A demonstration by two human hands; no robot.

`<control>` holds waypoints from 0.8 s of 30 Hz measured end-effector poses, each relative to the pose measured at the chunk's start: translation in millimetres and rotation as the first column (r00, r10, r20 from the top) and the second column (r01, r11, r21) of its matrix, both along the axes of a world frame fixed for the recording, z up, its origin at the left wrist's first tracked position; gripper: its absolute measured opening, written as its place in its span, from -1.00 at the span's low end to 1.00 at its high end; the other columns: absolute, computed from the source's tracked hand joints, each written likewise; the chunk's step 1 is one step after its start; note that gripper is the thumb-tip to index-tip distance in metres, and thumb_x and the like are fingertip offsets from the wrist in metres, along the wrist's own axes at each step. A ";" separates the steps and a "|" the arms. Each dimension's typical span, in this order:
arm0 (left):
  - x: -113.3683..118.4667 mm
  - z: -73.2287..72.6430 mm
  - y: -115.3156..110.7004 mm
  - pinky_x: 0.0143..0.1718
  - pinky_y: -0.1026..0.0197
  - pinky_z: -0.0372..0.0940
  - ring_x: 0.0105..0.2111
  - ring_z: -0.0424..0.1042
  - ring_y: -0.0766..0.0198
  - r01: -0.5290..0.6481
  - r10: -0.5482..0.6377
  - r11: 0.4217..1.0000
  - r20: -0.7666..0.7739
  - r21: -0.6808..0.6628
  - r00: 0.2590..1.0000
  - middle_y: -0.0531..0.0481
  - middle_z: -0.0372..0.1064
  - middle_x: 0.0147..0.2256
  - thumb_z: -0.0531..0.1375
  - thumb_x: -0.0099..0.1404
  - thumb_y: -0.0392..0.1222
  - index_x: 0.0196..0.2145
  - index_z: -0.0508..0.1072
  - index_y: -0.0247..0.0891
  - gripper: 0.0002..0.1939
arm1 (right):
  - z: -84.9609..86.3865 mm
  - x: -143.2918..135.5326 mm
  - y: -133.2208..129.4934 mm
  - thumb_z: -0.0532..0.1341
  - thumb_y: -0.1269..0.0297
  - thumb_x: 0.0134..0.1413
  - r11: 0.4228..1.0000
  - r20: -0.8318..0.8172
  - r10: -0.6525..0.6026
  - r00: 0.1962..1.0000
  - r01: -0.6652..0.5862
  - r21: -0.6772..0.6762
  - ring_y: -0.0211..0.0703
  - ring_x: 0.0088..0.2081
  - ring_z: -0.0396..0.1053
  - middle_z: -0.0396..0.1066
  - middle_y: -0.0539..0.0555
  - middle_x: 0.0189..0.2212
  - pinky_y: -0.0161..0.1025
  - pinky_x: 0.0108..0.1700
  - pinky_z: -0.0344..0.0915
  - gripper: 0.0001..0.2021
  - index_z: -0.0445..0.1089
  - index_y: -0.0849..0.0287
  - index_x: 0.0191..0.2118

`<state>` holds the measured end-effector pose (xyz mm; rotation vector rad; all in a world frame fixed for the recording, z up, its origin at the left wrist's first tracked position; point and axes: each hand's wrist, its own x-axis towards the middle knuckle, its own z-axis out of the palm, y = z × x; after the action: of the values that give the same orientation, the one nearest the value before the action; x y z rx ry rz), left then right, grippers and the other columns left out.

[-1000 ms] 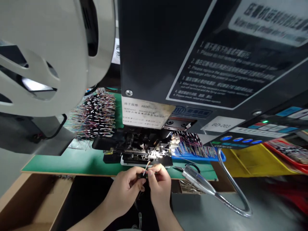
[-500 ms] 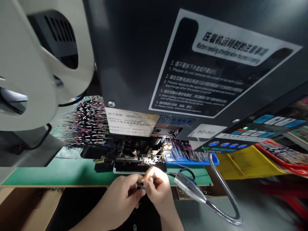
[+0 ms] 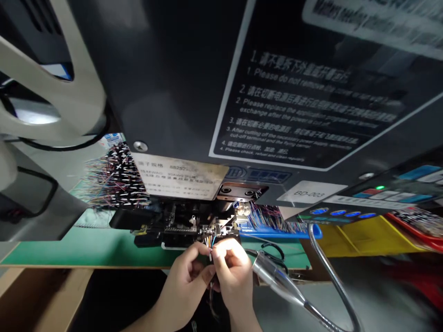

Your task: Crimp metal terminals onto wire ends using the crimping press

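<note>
Thin coloured wires (image 3: pixel 209 241), white, orange and blue among them, fan out from the end of a cable pinched between my two hands. My left hand (image 3: pixel 188 281) has its thumb and finger closed at the cable's left side. On the other side, my right hand (image 3: pixel 233 267) grips close to the wire ends. A dark tail of the cable (image 3: pixel 212 302) hangs down below the fingers. Right beyond the fingertips is the metal tooling (image 3: pixel 218 228) of the crimping machine (image 3: pixel 166 92), lit brightly.
A lamp with a bendy metal neck (image 3: pixel 280 281) is at the right of my hands. Bundles of wires lie behind at left (image 3: pixel 121 180) and in a blue tray (image 3: pixel 290 233). The green tabletop (image 3: pixel 90 251) ends just before me; yellow (image 3: pixel 374 237) and red (image 3: pixel 415 230) bins stand right.
The fanned wire ends now show above my fingers, and the cable tail shows below. My right hand has turned more upright. The view has come nearer the machine.
</note>
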<state>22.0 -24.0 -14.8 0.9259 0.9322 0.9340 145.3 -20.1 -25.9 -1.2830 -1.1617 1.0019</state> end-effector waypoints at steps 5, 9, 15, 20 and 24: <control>3.2 -4.7 -1.6 -0.59 0.42 0.21 -0.65 0.26 0.42 -0.071 0.072 0.997 -0.032 0.023 0.997 0.23 0.21 -0.63 0.32 0.19 -0.06 -0.27 0.31 -0.21 -0.72 | 1.2 -2.5 2.7 0.23 0.19 0.20 0.998 -0.012 -0.012 1.000 0.012 0.061 -0.24 -0.53 0.23 0.24 -0.03 -0.56 -0.31 -0.49 0.24 -0.76 0.30 0.15 -0.46; 0.4 -9.7 -3.1 -0.44 0.37 0.29 -0.49 0.37 0.33 -0.060 0.109 0.974 -0.219 0.221 0.970 0.09 0.37 -0.45 0.25 0.25 -0.19 -0.29 0.37 -0.22 -0.88 | 0.1 -6.2 3.8 0.25 0.23 0.18 0.995 -0.009 -0.029 1.000 0.029 0.098 -0.28 -0.59 0.13 0.14 -0.09 -0.61 -0.33 -0.53 0.20 -0.84 0.36 0.15 -0.39; -3.4 -11.0 1.2 -0.29 0.31 0.33 -0.39 0.44 0.25 0.017 0.111 0.939 -0.350 0.343 0.930 0.03 0.48 -0.33 0.14 0.32 -0.28 -0.25 0.41 -0.18 -0.93 | -3.1 -2.5 5.3 0.24 0.27 0.17 0.992 0.086 -0.009 0.996 -0.002 0.123 -0.24 -0.62 0.18 0.19 -0.08 -0.62 -0.28 -0.55 0.23 -0.89 0.47 0.12 -0.20; -5.7 -13.6 4.8 -0.34 0.32 0.32 -0.45 0.42 0.26 0.024 0.126 0.929 -0.377 0.370 0.918 0.05 0.48 -0.39 0.16 0.32 -0.25 -0.27 0.43 -0.17 -0.95 | -0.2 -0.9 8.6 0.26 0.33 0.13 0.976 0.188 -0.033 0.982 -0.009 0.217 -0.22 -0.59 0.23 0.29 -0.04 -0.59 -0.25 -0.48 0.28 -0.90 0.52 0.11 -0.23; -7.8 -15.3 5.6 -0.31 0.31 0.33 -0.41 0.45 0.25 0.025 0.115 0.933 -0.361 0.360 0.925 0.03 0.51 -0.35 0.16 0.34 -0.22 -0.24 0.45 -0.17 -0.93 | 0.7 -2.0 10.5 0.27 0.34 0.12 0.968 0.177 -0.048 0.983 0.002 0.252 -0.25 -0.61 0.19 0.25 -0.09 -0.62 -0.26 -0.49 0.27 -0.87 0.53 0.10 -0.21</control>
<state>14.2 -18.4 -30.2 1.4402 1.1316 1.0044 143.3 -9.5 -25.2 -1.1996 -1.3624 0.7027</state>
